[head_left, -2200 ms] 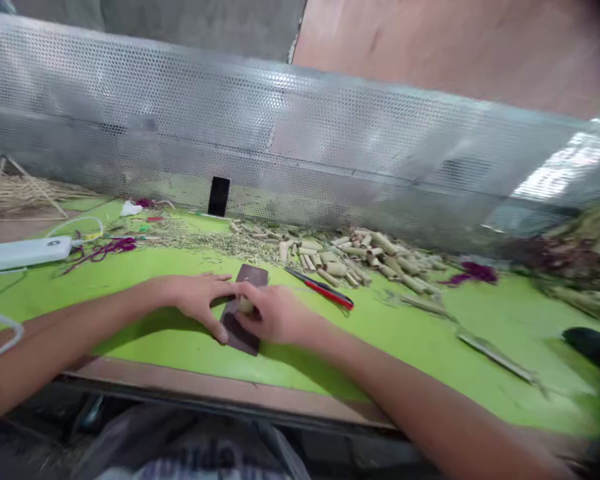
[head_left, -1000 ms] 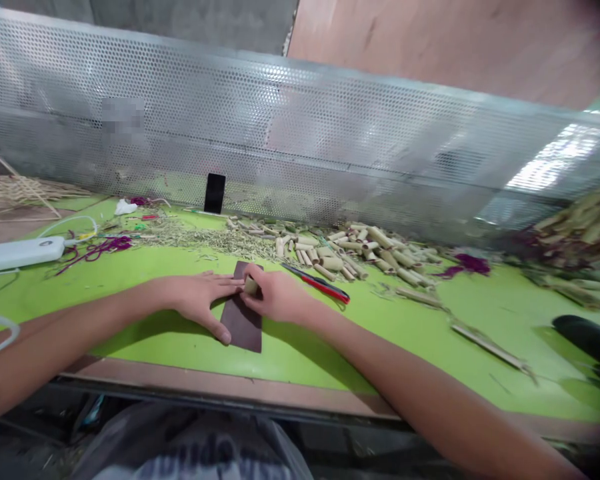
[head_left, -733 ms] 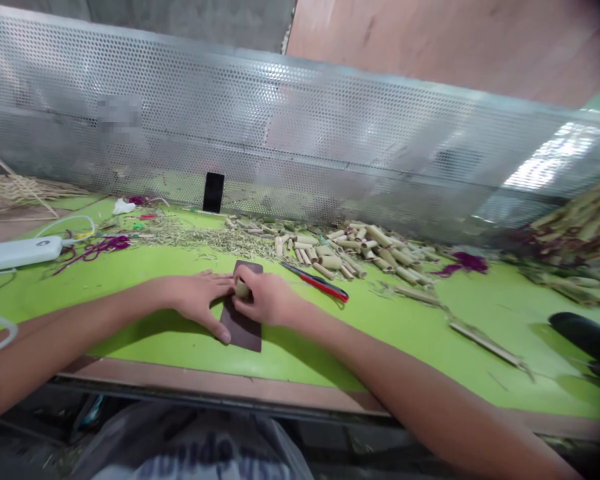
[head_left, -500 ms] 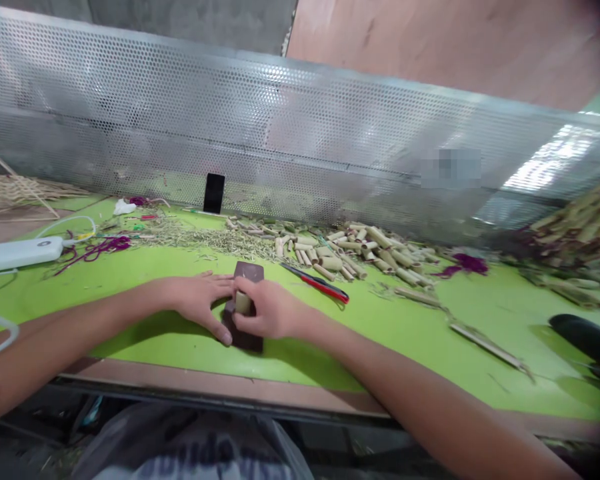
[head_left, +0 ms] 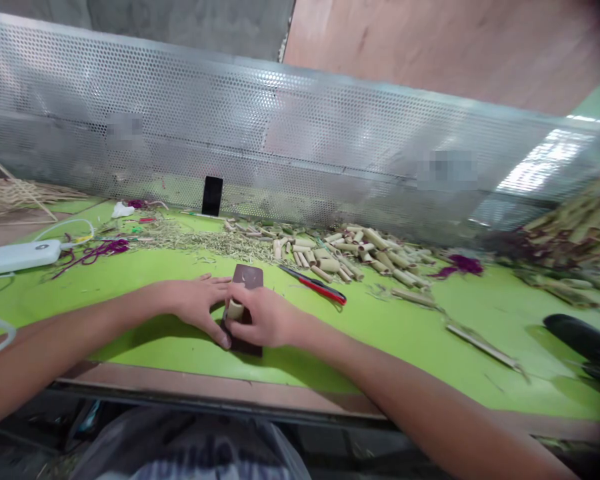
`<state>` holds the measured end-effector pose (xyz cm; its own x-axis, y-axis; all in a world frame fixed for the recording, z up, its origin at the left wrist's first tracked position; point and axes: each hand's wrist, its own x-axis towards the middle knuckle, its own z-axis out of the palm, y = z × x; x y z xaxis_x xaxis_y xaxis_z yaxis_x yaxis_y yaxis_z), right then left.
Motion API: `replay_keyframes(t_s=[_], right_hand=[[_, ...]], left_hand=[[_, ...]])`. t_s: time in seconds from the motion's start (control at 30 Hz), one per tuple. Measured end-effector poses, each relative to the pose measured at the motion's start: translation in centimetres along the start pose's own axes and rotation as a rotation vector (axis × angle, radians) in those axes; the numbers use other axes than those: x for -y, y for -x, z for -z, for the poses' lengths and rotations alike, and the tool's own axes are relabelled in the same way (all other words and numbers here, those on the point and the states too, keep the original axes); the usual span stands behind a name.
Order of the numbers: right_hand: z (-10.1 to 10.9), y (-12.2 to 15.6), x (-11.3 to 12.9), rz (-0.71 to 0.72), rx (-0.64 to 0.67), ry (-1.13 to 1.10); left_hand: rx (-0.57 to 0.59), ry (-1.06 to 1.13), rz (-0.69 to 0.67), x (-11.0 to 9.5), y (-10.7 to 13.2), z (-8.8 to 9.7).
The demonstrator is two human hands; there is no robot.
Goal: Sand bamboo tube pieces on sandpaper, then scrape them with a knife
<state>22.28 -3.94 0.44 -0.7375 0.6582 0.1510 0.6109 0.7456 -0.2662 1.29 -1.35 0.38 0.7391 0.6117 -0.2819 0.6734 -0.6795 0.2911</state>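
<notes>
A dark brown flat slab (head_left: 250, 275), perhaps a sanding board or a sharpening stone, lies lengthwise on the green tabletop (head_left: 170, 357) near its front edge. Pinched between the thumb and fingers of my right hand (head_left: 267, 315) is a short pale piece of bamboo (head_left: 235, 309), held against the top of the slab. My left hand (head_left: 197, 301) rests flat with fingers stretched out. Its fingertips and thumb meet the slab's left edge. Part of the slab's middle is hidden under my right hand.
Beyond the slab lies a red-and-black utility knife (head_left: 323, 288). Cut bamboo pieces (head_left: 375, 250) and shavings (head_left: 205, 243) spread behind it. A phone (head_left: 213, 196) leans on the perforated metal screen (head_left: 300, 143). A white power strip (head_left: 20, 255) sits left, a black object (head_left: 577, 339) right.
My right hand has moved the bamboo piece slightly left and toward me over the slab. My left hand stays in place. The view has shifted a little.
</notes>
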Motion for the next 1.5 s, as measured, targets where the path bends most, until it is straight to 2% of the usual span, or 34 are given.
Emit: replay_keyframes(t_s=[0.07, 0.2, 0.37, 0.47, 0.53, 0.67, 0.83, 1.0, 1.13, 1.2, 1.3, 1.43, 1.5], right_hand=[[0.1, 0.0, -0.1, 0.018, 0.035, -0.007], [0.4, -0.1, -0.2, -0.142, -0.032, 0.075], [0.3, 0.1, 0.2, -0.003, 0.034, -0.025], [0.2, 0.0, 0.1, -0.124, -0.01, 0.052], [0.0, 0.0, 0.1, -0.14, -0.051, 0.052], [-0.1, -0.1, 0.3, 0.006, 0.0, -0.042], [0.0, -0.3, -0.1, -0.137, -0.062, 0.074], [0.2, -0.2, -0.6, -0.046, 0.04, -0.038], [0.5, -0.3, -0.8, -0.187, -0.039, 0.058], [0.5, -0.2, -0.6, -0.132, -0.028, 0.05], [0.6, 0.0, -0.3, -0.016, 0.059, -0.007], [0.5, 0.2, -0.3, -0.149, -0.01, 0.046], [0.2, 0.1, -0.1, -0.111, -0.021, 0.033]], left_hand=[[0.012, 0.003, 0.004, 0.0, 0.0, 0.0], [0.021, 0.001, 0.017, -0.1, 0.0, 0.0], [0.027, -0.008, 0.009, -0.1, 0.1, 0.0], [0.03, -0.016, 0.021, -0.1, 0.1, 0.0], [0.019, -0.02, 0.012, 0.0, 0.1, 0.0], [0.014, -0.015, 0.002, -0.1, 0.0, 0.0], [0.028, -0.024, 0.011, -0.1, 0.1, 0.0], [0.018, -0.036, 0.012, 0.0, 0.1, -0.1], [0.033, -0.037, 0.01, 0.1, 0.0, -0.1], [0.035, -0.035, 0.012, 0.1, 0.0, -0.1], [0.034, -0.021, 0.017, 0.1, 0.1, -0.1], [0.043, -0.009, 0.011, 0.1, -0.1, -0.2], [0.033, -0.006, 0.004, 0.1, -0.1, -0.2]])
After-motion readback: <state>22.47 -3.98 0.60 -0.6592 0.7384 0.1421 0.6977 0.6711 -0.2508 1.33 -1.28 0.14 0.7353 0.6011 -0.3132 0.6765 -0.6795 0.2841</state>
